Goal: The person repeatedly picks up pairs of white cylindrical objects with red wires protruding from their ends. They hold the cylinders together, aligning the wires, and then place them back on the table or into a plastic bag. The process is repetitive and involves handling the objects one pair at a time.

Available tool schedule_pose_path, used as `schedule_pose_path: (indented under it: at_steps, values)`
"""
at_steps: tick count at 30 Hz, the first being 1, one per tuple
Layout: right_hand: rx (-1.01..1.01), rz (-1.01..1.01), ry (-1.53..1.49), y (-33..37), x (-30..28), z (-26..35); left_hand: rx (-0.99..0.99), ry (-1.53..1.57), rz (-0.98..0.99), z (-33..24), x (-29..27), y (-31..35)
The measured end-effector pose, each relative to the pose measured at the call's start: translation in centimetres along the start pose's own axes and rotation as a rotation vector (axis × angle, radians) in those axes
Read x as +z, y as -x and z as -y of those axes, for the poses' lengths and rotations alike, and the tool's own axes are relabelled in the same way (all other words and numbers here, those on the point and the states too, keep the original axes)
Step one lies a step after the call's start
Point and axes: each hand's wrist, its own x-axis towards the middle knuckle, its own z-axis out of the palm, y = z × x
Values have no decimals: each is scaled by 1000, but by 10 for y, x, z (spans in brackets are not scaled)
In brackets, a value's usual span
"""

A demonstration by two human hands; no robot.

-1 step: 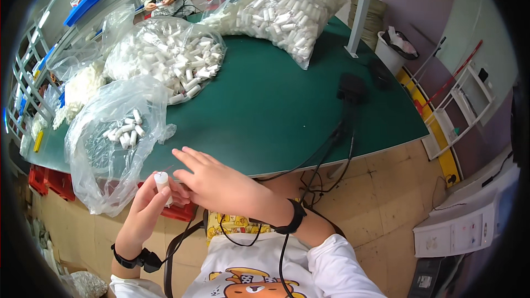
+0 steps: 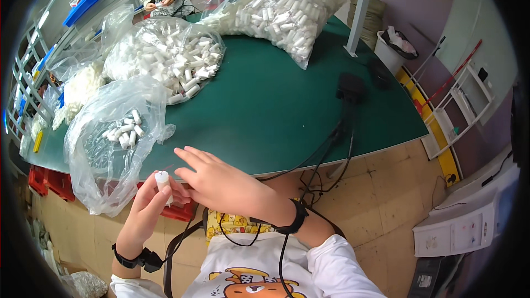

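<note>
Between thumb and fingers, my left hand (image 2: 148,200) pinches a small white cylinder (image 2: 163,183), held upright just in front of the table's near edge. A thin thread-like line shows near the cylinder's top; where it ends I cannot make out. Close beside it, my right hand (image 2: 212,176) is stretched out with its back toward me, its fingers extended; part of it lies behind or against the left fingertips. Beyond my hands, an opened clear plastic bag (image 2: 88,149) drapes over the edge, with several similar white cylinders (image 2: 128,133) on it.
A large clear bag (image 2: 165,58) of white cylinders lies open on the green table (image 2: 254,94); another full bag (image 2: 287,19) lies behind it. Black cables with a dark connector block (image 2: 351,88) cross the right side. Red crates (image 2: 58,185) stand underneath. Two people work at the far side.
</note>
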Motion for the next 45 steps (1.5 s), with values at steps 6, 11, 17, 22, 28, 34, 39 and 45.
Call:
schedule_pose_path:
  at_steps: [6, 11, 17, 22, 28, 34, 39, 45]
  values:
    - [32, -42, 35, 13, -23, 3, 13, 58, 21, 1, 11, -5]
    - [109, -99, 155, 34, -30, 16, 35, 248, 96, -3, 29, -9]
    - [98, -229, -141, 56, -33, 34, 19, 406, 206, 8, 44, -1]
    - [68, -371, -412, 67, -19, 40, -50, 593, 334, 27, 58, 3]
    - [149, -392, -318, 74, -3, 37, -141, 1007, 522, 56, 70, 2]
    - [177, -430, -381, 72, 11, 30, -89, 1224, 560, 71, 77, -5]
    - [212, -439, -469, 68, 17, 30, -128, 1278, 625, 73, 74, -9]
    - [166, -439, -417, 68, 23, 24, -96, 1348, 654, 79, 73, -10]
